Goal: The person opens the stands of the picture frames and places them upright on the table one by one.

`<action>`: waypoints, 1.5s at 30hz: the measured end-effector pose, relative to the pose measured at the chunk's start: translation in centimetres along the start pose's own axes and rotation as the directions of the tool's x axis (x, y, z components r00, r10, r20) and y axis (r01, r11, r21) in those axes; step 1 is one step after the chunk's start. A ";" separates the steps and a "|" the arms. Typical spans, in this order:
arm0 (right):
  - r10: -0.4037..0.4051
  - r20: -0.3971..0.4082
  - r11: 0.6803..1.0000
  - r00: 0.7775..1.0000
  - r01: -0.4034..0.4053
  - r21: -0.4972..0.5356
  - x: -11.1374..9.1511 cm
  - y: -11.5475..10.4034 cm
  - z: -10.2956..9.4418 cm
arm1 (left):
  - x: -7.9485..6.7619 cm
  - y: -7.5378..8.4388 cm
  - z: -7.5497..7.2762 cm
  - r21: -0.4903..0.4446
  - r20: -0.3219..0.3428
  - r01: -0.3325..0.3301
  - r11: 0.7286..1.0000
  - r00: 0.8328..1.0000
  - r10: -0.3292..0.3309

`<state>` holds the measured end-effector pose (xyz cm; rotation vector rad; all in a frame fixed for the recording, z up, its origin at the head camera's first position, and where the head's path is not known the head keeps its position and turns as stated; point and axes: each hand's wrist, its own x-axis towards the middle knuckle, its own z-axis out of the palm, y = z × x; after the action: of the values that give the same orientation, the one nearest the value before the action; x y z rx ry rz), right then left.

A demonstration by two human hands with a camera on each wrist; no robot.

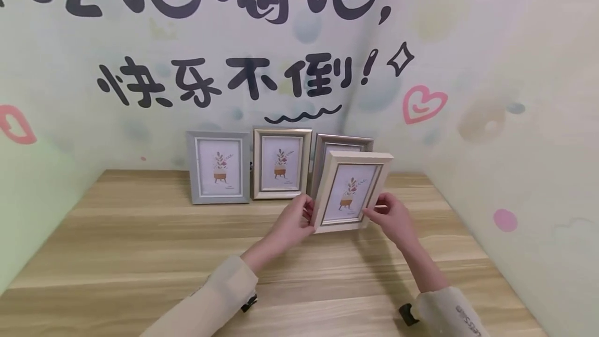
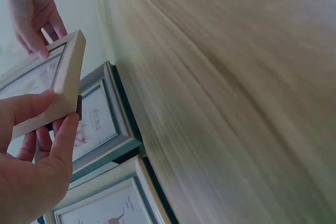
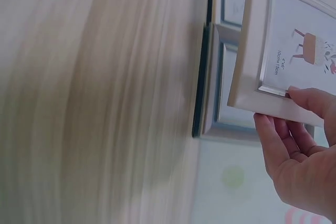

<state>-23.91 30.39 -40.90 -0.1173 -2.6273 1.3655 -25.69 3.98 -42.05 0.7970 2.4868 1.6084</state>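
Observation:
A cream picture frame [image 1: 323, 199] with a potted-plant print is held up off the table, tilted, between both hands. My left hand [image 1: 295, 217] pinches its lower left edge, thumb on the front and fingers behind, as the left wrist view shows. On the opposite side my right hand [image 1: 393, 218] grips the right edge, its thumb [image 3: 310, 98] on the front. Behind the cream frame stands a brownish-grey picture frame [image 1: 343, 139], partly hidden. To its left are a gold-edged picture frame [image 1: 257, 170] and a grey-blue picture frame [image 1: 192, 170], both upright.
The wood-grain table [image 1: 154, 259] runs back to a wall [image 1: 468, 66] with black lettering and pink hearts. Side walls rise along the left and right table edges. The standing frames form a row near the back edge.

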 end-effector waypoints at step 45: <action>-0.312 0.332 0.933 0.890 0.221 0.283 1.6 0.0 3.6 | -4.9 1.2 -4.1 0.125 0.293 -0.314 0.941 0.918 0.267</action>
<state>-26.15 27.68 -42.73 0.5743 -2.5960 1.7218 -22.32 -1.26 -40.20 1.3697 2.4131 1.2580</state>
